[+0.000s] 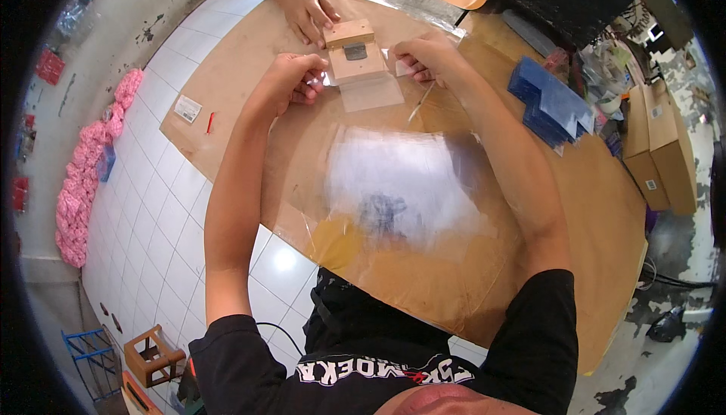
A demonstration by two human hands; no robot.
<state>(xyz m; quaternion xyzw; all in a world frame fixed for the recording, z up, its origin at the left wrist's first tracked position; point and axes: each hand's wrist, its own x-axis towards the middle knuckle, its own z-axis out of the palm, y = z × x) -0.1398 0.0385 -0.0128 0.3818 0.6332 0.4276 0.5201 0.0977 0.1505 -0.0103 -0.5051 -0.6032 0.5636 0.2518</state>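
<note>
A light wooden block (358, 66) with a dark metal piece (355, 52) in its recess stands at the far part of the table. Clear plastic sheet (373, 96) sticks out from under its near side. My left hand (299, 81) is closed at the block's left side, pinching an edge of clear plastic. On the other side, my right hand (425, 60) is closed on clear plastic too. Just below the right hand is a thin pale stick (418, 108); whether the hand holds it I cannot tell. Another person's hand (308, 14) touches the block's far left corner.
Brown sheeting covers the table (582, 211), with a whitish smeared patch (401, 181) in front of me. To the right lie stacked blue plastic pieces (546, 101) and cardboard boxes (658, 143). A small red object (210, 122) and a white label (187, 109) lie left.
</note>
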